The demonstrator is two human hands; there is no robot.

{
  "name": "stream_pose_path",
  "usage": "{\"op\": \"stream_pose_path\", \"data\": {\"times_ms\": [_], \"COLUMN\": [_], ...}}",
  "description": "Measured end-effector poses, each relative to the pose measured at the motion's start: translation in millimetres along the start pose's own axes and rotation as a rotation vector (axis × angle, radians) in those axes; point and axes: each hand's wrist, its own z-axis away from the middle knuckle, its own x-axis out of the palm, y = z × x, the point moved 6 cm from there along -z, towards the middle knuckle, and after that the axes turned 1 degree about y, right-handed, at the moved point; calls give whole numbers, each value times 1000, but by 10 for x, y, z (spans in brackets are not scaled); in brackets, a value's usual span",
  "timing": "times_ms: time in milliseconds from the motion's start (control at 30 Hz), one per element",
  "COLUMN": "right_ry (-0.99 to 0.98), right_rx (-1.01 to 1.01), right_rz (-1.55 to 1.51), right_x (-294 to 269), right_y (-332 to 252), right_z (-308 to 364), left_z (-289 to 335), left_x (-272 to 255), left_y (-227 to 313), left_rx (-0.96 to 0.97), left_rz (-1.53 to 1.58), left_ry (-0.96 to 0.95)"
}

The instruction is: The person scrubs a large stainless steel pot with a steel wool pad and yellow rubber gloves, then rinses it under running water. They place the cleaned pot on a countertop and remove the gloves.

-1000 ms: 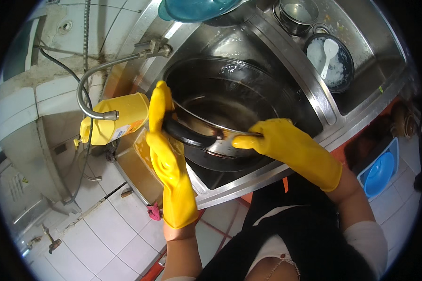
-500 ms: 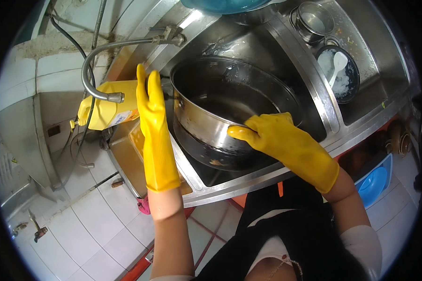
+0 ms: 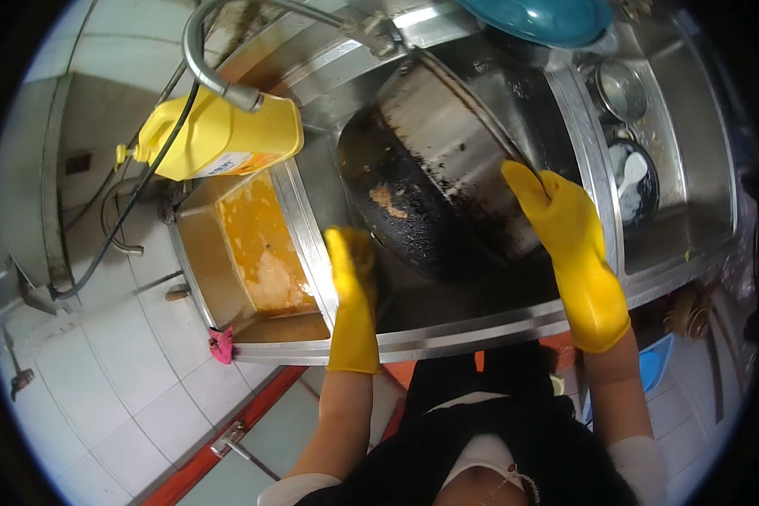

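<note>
A large metal pot (image 3: pixel 451 126) is tipped on its side in the middle sink basin, its blackened, crusted bottom (image 3: pixel 396 198) turned toward the left and front. My right hand (image 3: pixel 557 207), in a yellow rubber glove, is closed on the pot's rim at the right. My left hand (image 3: pixel 352 261), gloved the same way, is low beside the left divider, just left of the pot's bottom. Its fingers are partly hidden and blurred, so their hold cannot be made out.
Left of the basin, a smaller one holds orange-brown liquid (image 3: pixel 266 228). A yellow jug (image 3: pixel 228 135) stands behind it, under the curved metal faucet (image 3: pixel 196 51). A teal basin (image 3: pixel 544 18) is at the back. Metal cups (image 3: pixel 620 88) and a dark bowl with a white spoon (image 3: pixel 634 173) sit right.
The pot has gone from upright to tilted on its side, showing its bottom. My left hand has moved from beside the jug down toward the front. My right hand still grips the rim.
</note>
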Motion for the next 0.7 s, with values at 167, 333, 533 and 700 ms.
{"op": "stream_pose_path", "data": {"times_ms": [167,333,533,700], "right_ry": [-2,164,215,172], "right_rx": [307,392,343,126], "right_rz": [158,43,-132,-253], "right_x": [-117,-168,-124,-135], "right_y": [119,229,478,948], "right_z": [21,6,13,-15], "left_z": [-414,-673,-400,-1026], "left_x": [-1153,-1586,-1307,-872], "left_y": [-1532,-2563,-2433,-1913], "left_rx": [-159,-479,-644,-145], "left_rz": [-1350,-1438,-1199,-990], "left_ry": [22,-103,-161,60]}}
